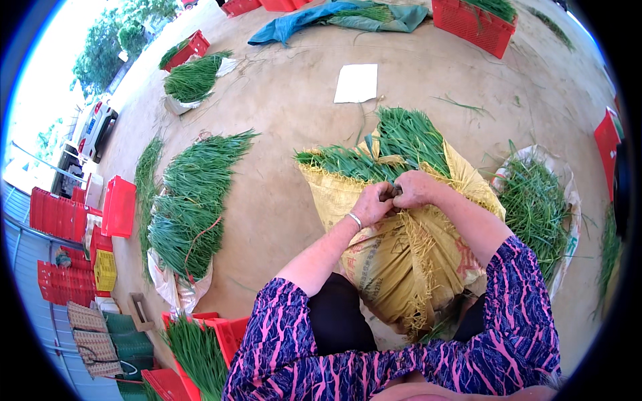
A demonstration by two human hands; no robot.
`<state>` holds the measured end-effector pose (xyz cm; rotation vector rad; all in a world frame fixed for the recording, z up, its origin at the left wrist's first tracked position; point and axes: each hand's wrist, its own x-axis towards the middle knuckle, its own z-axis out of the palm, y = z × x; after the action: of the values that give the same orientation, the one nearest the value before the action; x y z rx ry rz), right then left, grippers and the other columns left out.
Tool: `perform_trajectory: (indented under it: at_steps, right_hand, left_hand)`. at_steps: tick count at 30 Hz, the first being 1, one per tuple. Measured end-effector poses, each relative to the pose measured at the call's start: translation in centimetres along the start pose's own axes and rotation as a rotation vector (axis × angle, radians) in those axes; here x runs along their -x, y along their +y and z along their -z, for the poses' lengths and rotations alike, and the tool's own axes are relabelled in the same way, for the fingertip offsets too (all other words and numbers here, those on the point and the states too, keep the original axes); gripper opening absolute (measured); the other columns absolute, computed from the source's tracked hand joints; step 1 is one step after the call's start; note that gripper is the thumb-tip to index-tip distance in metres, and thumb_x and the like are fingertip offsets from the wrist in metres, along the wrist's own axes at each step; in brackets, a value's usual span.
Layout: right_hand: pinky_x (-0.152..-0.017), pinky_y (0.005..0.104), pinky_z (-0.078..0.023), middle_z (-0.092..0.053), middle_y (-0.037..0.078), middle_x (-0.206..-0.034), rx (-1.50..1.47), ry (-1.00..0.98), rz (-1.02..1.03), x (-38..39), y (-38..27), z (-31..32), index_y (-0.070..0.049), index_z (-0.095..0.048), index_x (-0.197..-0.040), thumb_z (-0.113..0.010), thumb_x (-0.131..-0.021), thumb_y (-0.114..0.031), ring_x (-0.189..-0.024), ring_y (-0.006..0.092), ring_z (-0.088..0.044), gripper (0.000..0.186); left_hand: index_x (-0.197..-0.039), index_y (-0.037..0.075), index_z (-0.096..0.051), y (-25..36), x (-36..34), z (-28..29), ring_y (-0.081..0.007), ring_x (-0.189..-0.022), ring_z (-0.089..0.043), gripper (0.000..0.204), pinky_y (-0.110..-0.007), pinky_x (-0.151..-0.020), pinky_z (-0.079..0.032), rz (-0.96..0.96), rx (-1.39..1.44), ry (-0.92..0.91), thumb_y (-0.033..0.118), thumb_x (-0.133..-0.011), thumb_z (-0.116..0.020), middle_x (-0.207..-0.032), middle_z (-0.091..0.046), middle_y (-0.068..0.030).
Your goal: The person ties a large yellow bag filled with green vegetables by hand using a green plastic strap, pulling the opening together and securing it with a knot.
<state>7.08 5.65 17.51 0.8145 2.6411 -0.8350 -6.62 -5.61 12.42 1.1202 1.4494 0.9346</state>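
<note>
Between my knees stands a yellow woven sack (374,260) with frayed edges, wrapped around bundles of long green leaves that look like chives (413,137). The leaves stick out at its far end. My left hand (372,204) and my right hand (416,190) meet at the middle of the sack's top. Both are closed, fingertips pinched together on gathered sack cloth. Exactly what lies between the fingertips is partly hidden by the fingers. A bracelet (354,220) circles my left wrist.
Chive piles (194,194) lie on sacking to the left, and loose green stalks (535,200) on a white sack to the right. A red crate of chives (200,347) stands near my left knee. Farther off are a white sheet (356,83), blue cloth (294,25) and a red crate (475,27).
</note>
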Motion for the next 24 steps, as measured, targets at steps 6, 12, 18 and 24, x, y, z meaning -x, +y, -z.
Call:
perform_trajectory:
  at_steps: [6, 12, 18, 24]
  right_hand:
    - [-0.068, 0.0433, -0.051, -0.065, 0.025, -0.078, -0.104, 0.111, -0.046, -0.8, 0.9, 0.1, 0.001, -0.069, -0.078, -0.063, -0.066, -0.032, -0.074, 0.0387, -0.065, 0.036]
    - [-0.060, 0.0368, -0.045, -0.058, 0.016, -0.063, -0.268, 0.140, -0.103, -0.9, 2.5, -1.3, 0.006, -0.062, -0.071, -0.066, -0.067, -0.025, -0.060, 0.0181, -0.055, 0.032]
    - [-0.057, 0.0348, -0.044, -0.056, 0.012, -0.060, -0.307, 0.136, -0.067, -0.3, 1.7, -0.9, 0.009, -0.058, -0.071, -0.062, -0.068, -0.016, -0.058, 0.0151, -0.050, 0.025]
    - [-0.056, 0.0350, -0.044, -0.052, 0.016, -0.057, -0.232, 0.182, -0.026, -0.3, 1.3, -0.6, 0.009, -0.055, -0.068, -0.062, -0.066, -0.014, -0.056, 0.0156, -0.048, 0.025]
  left_hand:
    - [-0.092, -0.002, -0.063, 0.5, -1.9, 1.5, -0.0168, -0.076, -0.066, 0.019, -0.030, -0.070, -0.054, -0.190, -0.182, 0.013, 0.006, -0.076, -0.069, -0.087, -0.068, -0.0106]
    - [-0.090, 0.000, -0.067, -1.0, -3.0, 0.7, -0.0190, -0.074, -0.065, 0.029, -0.032, -0.073, -0.053, -0.259, -0.296, 0.051, 0.020, -0.071, -0.075, -0.080, -0.068, -0.0114]
    - [-0.088, 0.003, -0.067, -1.4, -3.4, 0.8, -0.0142, -0.075, -0.063, 0.027, -0.030, -0.072, -0.052, -0.271, -0.153, -0.066, 0.021, -0.070, -0.076, -0.080, -0.069, -0.0059]
    - [-0.088, 0.004, -0.067, -1.4, -3.0, 0.4, -0.0135, -0.073, -0.061, 0.025, -0.030, -0.070, -0.051, -0.272, -0.105, -0.034, 0.021, -0.072, -0.075, -0.079, -0.067, -0.0055]
